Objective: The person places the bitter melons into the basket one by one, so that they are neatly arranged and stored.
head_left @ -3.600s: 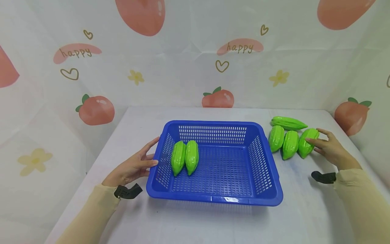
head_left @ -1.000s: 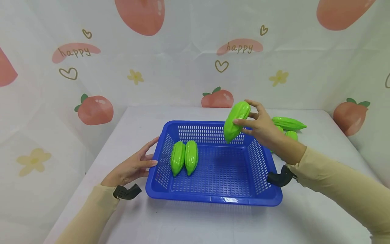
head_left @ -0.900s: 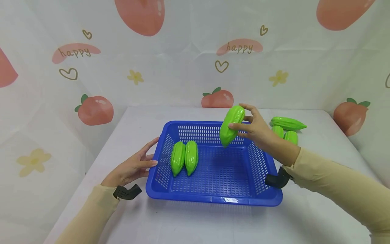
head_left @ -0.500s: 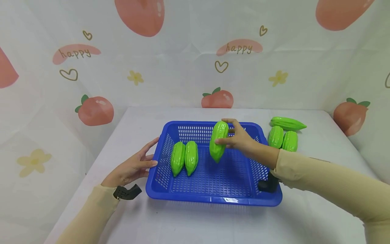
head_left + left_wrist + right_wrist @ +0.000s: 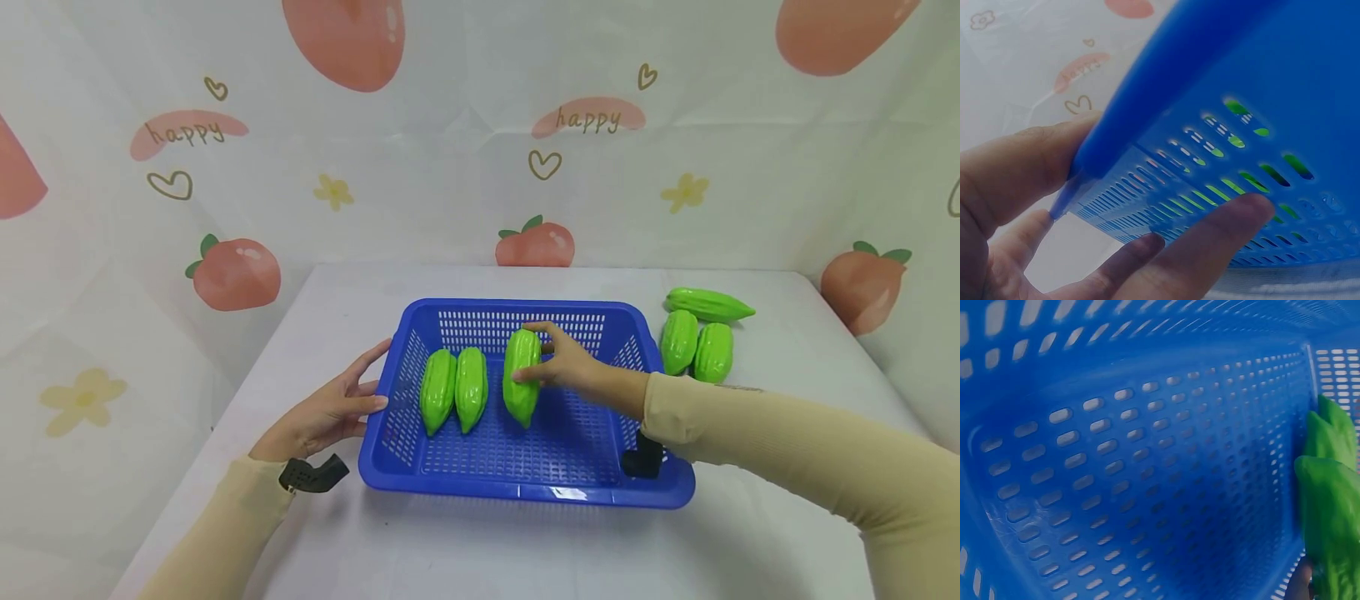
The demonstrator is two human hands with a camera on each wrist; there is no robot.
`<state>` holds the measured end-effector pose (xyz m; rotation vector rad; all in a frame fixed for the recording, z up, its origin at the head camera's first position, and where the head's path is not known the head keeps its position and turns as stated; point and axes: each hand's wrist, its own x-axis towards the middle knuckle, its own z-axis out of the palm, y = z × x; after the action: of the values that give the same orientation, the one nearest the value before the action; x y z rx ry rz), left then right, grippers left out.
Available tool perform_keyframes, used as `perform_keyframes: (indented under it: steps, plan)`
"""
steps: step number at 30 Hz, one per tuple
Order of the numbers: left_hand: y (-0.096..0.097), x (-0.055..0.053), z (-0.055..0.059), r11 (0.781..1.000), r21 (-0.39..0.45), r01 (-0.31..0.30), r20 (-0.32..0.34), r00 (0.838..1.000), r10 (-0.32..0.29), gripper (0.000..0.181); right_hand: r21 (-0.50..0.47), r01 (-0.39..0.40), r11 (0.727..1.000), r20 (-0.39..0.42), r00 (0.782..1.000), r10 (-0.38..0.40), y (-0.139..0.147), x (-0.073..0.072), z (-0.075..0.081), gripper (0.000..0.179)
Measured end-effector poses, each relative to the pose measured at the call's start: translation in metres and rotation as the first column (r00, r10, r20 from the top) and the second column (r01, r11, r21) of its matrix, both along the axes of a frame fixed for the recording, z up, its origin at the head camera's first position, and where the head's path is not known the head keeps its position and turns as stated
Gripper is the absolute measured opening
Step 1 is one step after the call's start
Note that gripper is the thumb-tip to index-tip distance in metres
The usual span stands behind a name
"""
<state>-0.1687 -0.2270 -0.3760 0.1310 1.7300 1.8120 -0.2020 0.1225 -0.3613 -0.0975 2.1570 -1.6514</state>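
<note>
My right hand (image 5: pixel 566 362) pinches a glossy green ridged bitter melon (image 5: pixel 521 379) between thumb and fingers, low inside the blue plastic basket (image 5: pixel 480 486). In the right wrist view the held bitter melon (image 5: pixel 1334 525) shows at the right edge, with one fingertip below it. Two more bitter melons, a left one (image 5: pixel 438 390) and a right one (image 5: pixel 471 389), lie side by side in the basket's left part. My left hand (image 5: pixel 322 412) holds the basket's left side, thumb at the rim. The left wrist view shows fingers (image 5: pixel 1210 244) under that rim, against the slotted wall.
Right of the basket, two bitter melons (image 5: pixel 679 342) (image 5: pixel 713 352) lie together on the white table (image 5: pixel 450 550), with another bitter melon (image 5: pixel 708 304) lying crosswise behind them. A printed cloth (image 5: pixel 450 167) hangs behind the table. My right forearm crosses the basket's right rim.
My right hand picked up a bitter melon from the group at the right, carried it left over the basket and lowered it inside. The left hand stays at the basket's side.
</note>
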Motion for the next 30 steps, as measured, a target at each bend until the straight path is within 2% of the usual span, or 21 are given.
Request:
perform_keyframes:
  steps: [11, 30]
  plan:
    - [0.000, 0.000, -0.001, 1.000, 0.003, 0.006, -0.002, 1.000, -0.006, 0.088, -0.041, -0.013, 0.999, 0.063, 0.998, 0.016, -0.006, -0.006, -0.020, 0.082]
    - [0.000, 0.001, 0.000, 1.000, 0.000, 0.008, -0.005, 1.000, -0.008, 0.087, -0.065, -0.004, 0.998, 0.129, 0.992, 0.013, -0.018, -0.018, -0.028, 0.079]
